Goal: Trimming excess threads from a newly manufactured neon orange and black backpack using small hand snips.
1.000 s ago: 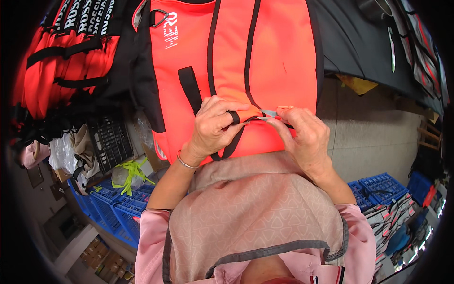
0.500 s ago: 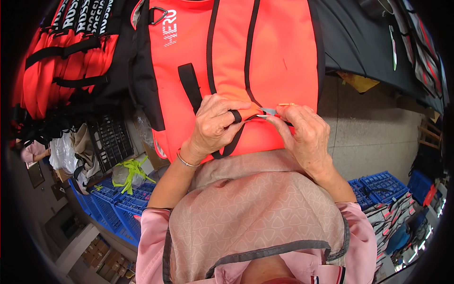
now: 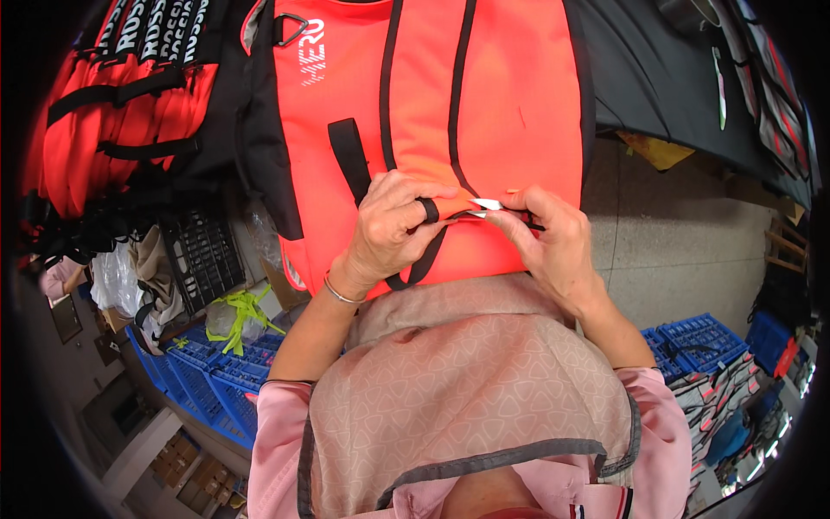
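Note:
A bright coral-red bag (image 3: 527,95) with black side panels lies in front of me, its near end against my lap. Down its middle runs a padded shoulder strap (image 3: 421,104) edged in black. My left hand (image 3: 389,221) pinches the near end of that strap between thumb and fingers. Closed round small thread snips (image 3: 487,205), my right hand (image 3: 553,238) has the pale blades at the strap's edge, close to my left fingertips. Most of the snips is hidden in my hand. A black webbing loop (image 3: 348,154) stands on the bag beside the strap.
Stacked red bags with black straps (image 3: 130,112) lie at the far left. A black crate (image 3: 203,255) and blue crates (image 3: 203,385) stand at the left, more blue crates (image 3: 702,340) at the right. A toothbrush (image 3: 718,86) lies on the black cloth (image 3: 657,69).
My right hand has shifted slightly left, bringing the snips' blades nearer my left fingers. The blades now show brighter and closer together. My left hand keeps its pinch on the strap.

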Available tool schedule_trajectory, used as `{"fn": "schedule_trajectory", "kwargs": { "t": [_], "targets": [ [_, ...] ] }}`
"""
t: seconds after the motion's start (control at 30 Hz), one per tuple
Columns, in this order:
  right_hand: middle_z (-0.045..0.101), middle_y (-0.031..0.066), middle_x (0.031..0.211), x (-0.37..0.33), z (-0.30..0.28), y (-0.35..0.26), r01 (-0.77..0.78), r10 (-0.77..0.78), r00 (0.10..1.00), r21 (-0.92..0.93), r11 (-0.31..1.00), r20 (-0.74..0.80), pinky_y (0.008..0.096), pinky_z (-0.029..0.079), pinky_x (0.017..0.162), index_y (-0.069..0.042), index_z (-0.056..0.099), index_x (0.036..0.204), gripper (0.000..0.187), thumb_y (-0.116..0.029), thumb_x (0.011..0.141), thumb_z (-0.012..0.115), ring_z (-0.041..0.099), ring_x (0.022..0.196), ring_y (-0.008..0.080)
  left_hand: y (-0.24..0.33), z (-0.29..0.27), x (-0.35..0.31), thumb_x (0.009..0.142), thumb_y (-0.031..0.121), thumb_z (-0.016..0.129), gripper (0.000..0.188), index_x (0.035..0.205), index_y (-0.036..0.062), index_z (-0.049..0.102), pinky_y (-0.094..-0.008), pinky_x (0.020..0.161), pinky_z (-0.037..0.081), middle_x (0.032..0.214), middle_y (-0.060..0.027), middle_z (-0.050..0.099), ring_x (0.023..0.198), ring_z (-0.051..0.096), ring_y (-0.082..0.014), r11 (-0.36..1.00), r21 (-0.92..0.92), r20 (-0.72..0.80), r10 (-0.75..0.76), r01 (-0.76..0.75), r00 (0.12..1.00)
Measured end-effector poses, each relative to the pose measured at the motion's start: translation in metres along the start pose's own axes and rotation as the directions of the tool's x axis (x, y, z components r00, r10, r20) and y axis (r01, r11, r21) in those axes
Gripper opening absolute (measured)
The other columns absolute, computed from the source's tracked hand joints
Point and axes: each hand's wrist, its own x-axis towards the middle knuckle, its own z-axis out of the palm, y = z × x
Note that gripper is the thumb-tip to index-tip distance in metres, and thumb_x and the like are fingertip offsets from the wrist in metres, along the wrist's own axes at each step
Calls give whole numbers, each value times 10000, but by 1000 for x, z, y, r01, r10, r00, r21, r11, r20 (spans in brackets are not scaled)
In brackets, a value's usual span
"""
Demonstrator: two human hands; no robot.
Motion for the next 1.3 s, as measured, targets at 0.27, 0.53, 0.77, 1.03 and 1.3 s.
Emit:
{"fn": "schedule_trajectory", "kwargs": {
  "t": [0.27,0.53,0.77,1.03,1.3],
  "targets": [
    [642,6,815,20,2,19,-397,225,917,715,575,328,224,459,638,-15,644,964,116,-112,929,698,551,682,61,11,-2,9,733,82,840,241,949,11,759,-303,779,534,1022,-90,730,904,664,-184,847,-356,136,-372,396,918],
    [683,75,769,18,0,6,-155,193,981,511,846,-22,301,516,589,2,640,915,191,-171,909,723,659,657,158,9,-3,14,758,85,830,248,988,18,767,-294,815,546,998,-97,741,913,684,-166,776,-383,201,-460,501,865],
    [662,67,711,14,-5,-3,163,-184,974,-158,974,-131,338,510,536,-51,658,848,223,-221,807,796,644,625,217,7,-1,16,755,84,832,247,987,25,771,-292,813,544,993,-95,742,904,684,-163,771,-399,199,-457,497,867],
    [656,57,704,18,-6,-3,207,-230,970,-234,950,-73,336,498,524,-64,658,829,220,-231,801,798,632,611,215,6,-1,12,752,73,830,244,986,34,772,-293,809,544,993,-92,742,900,684,-163,793,-374,201,-436,481,877],
    [687,62,732,26,-14,11,-287,197,941,343,895,274,267,506,596,2,658,821,198,-160,872,759,636,662,93,0,-4,13,767,100,820,222,977,46,774,-295,805,539,1006,-69,740,919,676,-163,816,-368,251,-374,446,893]
  ]
}}
